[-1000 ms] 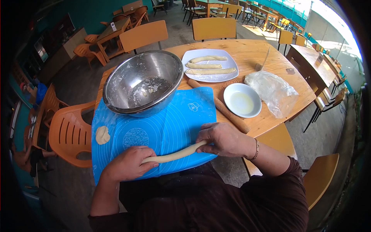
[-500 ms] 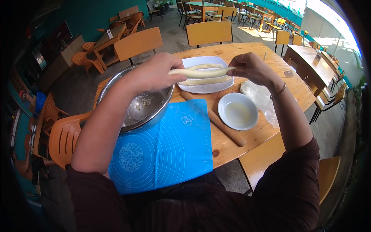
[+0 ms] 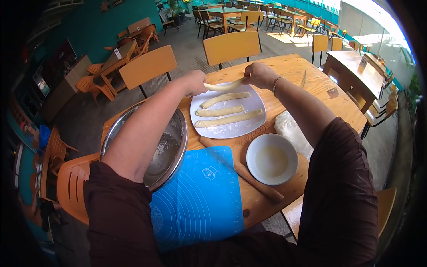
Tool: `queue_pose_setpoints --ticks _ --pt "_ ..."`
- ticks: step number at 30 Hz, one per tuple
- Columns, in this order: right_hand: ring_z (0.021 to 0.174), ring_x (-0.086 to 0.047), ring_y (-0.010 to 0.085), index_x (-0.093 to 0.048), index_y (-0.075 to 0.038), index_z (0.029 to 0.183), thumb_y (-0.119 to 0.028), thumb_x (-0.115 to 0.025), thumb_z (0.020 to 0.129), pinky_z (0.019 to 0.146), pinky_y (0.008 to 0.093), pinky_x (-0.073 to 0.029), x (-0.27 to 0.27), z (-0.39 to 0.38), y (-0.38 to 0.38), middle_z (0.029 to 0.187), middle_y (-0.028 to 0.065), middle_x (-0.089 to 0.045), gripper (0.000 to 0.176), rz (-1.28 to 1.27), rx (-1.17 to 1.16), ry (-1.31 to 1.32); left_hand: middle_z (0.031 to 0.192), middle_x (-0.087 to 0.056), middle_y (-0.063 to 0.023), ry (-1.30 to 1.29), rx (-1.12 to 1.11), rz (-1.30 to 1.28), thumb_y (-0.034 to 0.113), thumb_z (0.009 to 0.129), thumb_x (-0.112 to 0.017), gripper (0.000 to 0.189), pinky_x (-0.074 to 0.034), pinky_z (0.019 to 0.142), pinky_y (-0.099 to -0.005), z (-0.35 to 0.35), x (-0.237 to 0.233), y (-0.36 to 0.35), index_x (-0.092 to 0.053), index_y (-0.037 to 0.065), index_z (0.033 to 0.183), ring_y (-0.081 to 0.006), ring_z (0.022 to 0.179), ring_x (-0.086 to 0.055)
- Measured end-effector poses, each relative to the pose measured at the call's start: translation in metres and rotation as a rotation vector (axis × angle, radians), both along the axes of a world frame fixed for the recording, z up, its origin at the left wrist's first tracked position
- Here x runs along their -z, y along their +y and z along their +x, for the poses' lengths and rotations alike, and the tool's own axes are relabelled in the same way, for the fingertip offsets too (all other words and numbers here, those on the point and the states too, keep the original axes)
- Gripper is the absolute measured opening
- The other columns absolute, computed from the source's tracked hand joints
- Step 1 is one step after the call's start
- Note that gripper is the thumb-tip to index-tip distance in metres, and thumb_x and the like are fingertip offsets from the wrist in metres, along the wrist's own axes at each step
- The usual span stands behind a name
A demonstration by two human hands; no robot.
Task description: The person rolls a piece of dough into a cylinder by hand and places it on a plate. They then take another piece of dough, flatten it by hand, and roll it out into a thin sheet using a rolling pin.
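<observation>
A pale dough strip hangs slightly sagging between my two hands over the far edge of a white plate. My left hand pinches its left end, and my right hand grips its right end. Three more dough strips lie on the plate: an upper one, a middle one and a lower one. White flour is scattered on the plate around them.
A metal bowl stands at the left beside a blue mat. Right of the mat are a wooden rolling pin, a white bowl and a plastic bag. Chairs surround the wooden table.
Both hands have moved the dough strip farther out, to the plate's far side. The view has tilted, and three strips on the plate now show below it.
</observation>
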State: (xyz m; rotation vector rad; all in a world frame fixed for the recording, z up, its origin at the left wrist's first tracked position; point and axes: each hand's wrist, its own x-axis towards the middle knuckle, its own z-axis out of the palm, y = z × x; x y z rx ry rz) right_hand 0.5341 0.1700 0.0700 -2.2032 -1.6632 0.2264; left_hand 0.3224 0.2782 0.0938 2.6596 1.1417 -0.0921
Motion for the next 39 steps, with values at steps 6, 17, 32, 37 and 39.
queue_pose_setpoints --ticks 6,17,32,37,39 --pt "0.091 -0.066 0.0274 -0.073 -0.010 0.092 -0.026 -0.075 0.075 0.082 0.0366 -0.051 0.028 0.003 0.017 0.094 0.0113 -0.071 0.023 0.013 -0.020 -0.006 0.079 -0.066 -0.0119 -0.039 -0.077 -0.089 0.011 0.090 -0.064 0.019 -0.052 0.053 -0.0336 0.004 0.035 0.019 -0.063 0.000 0.106 -0.0187 0.060 -0.064" --pt "0.099 -0.066 0.0281 -0.073 -0.014 0.096 -0.018 -0.064 0.081 0.086 0.0369 -0.051 0.051 0.004 0.024 0.102 0.0115 -0.071 0.018 0.008 0.108 -0.022 0.095 -0.068 -0.0146 0.082 0.040 0.007 0.001 0.075 -0.069 0.036 -0.053 0.074 -0.0357 -0.007 0.049 0.028 -0.063 0.002 0.111 -0.0253 0.093 -0.066" --pt "0.102 -0.065 0.0290 -0.072 -0.010 0.102 -0.005 -0.064 0.076 0.087 0.0362 -0.051 0.046 0.011 0.019 0.105 0.0127 -0.070 0.028 -0.034 -0.004 -0.073 0.104 -0.068 -0.0223 0.349 0.086 0.245 0.003 0.072 -0.068 0.026 -0.054 0.080 -0.0384 -0.010 0.048 0.022 -0.071 -0.002 0.098 -0.0336 0.096 -0.067" --pt "0.100 -0.066 0.0277 -0.072 -0.011 0.108 -0.009 -0.066 0.075 0.089 0.0340 -0.052 0.040 0.010 0.016 0.104 0.0125 -0.070 0.033 -0.097 -0.033 0.015 0.114 -0.064 -0.0211 0.323 0.121 0.149 0.006 0.078 -0.065 0.033 -0.049 0.091 -0.0386 -0.012 0.045 0.017 -0.064 -0.001 0.111 -0.0331 0.109 -0.061" --pt "0.099 -0.067 0.0278 -0.072 -0.011 0.107 -0.010 -0.064 0.077 0.089 0.0340 -0.052 0.041 0.009 0.017 0.104 0.0123 -0.071 0.031 -0.105 -0.042 0.028 0.121 -0.061 -0.0207 0.375 0.139 0.154 0.006 0.080 -0.064 0.038 -0.047 0.095 -0.0386 -0.010 0.047 0.021 -0.059 -0.001 0.117 -0.0324 0.115 -0.058"
